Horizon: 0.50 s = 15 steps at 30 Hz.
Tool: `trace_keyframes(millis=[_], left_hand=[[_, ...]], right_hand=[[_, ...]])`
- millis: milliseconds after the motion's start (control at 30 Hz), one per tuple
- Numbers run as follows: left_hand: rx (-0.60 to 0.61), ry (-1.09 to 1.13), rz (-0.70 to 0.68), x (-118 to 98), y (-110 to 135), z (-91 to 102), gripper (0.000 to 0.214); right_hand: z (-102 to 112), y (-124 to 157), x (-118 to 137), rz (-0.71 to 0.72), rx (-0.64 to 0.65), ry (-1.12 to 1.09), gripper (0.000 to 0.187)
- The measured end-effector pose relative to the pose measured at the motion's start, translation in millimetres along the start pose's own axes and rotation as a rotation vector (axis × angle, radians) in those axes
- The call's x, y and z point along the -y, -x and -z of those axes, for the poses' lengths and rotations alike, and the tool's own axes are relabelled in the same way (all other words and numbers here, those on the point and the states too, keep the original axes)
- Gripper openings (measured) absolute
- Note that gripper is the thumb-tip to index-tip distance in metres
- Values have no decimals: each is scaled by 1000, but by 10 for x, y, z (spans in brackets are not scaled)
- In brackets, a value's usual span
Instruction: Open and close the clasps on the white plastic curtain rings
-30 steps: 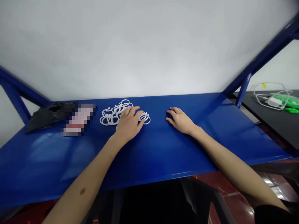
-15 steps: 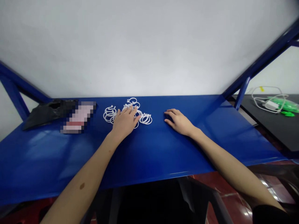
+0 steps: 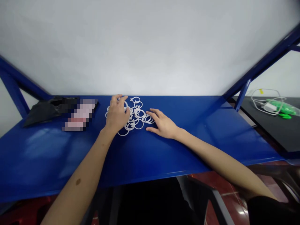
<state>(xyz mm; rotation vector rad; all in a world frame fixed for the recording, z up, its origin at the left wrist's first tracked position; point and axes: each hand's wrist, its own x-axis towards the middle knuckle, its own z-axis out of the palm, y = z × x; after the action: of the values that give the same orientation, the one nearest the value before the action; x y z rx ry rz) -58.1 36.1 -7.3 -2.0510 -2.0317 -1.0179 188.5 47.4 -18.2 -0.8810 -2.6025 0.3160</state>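
A loose pile of white plastic rings [image 3: 138, 123] with small knobbed ends, like shower curtain rings, lies on the blue tabletop [image 3: 150, 156]. Over the left part of the pile is my left hand [image 3: 116, 115], its fingers curved and apart, hiding some rings beneath it. One white ring shows between its index finger and thumb; whether they touch it I cannot make out. My right hand [image 3: 163, 124] rests at the pile's right edge, thumb and fingers spread, with the fingertips beside a cluster of overlapping rings.
To the left lie a black bag [image 3: 44, 111] and a phone-like slab [image 3: 81, 115] with a blurred-out face. A pale wall [image 3: 150, 47] rises behind the table, between blue metal braces [image 3: 242, 93]. On a black surface at right are a white charger with cable [image 3: 269, 107] and green items [image 3: 284, 107].
My right hand has moved left to the pile's edge. My left hand has shifted left and its fingers have lifted and curled. The rings are more spread out, some nearer me.
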Motion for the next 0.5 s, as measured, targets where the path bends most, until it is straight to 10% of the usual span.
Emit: trace_keyframes(millis=[200, 500], left_hand=[[254, -194, 193, 226, -22, -13, 56], [280, -172, 158, 373, -24, -95, 58]], right_hand=[[-279, -465, 66, -24, 33, -31, 100], [-180, -696, 59, 95, 27, -65, 34]])
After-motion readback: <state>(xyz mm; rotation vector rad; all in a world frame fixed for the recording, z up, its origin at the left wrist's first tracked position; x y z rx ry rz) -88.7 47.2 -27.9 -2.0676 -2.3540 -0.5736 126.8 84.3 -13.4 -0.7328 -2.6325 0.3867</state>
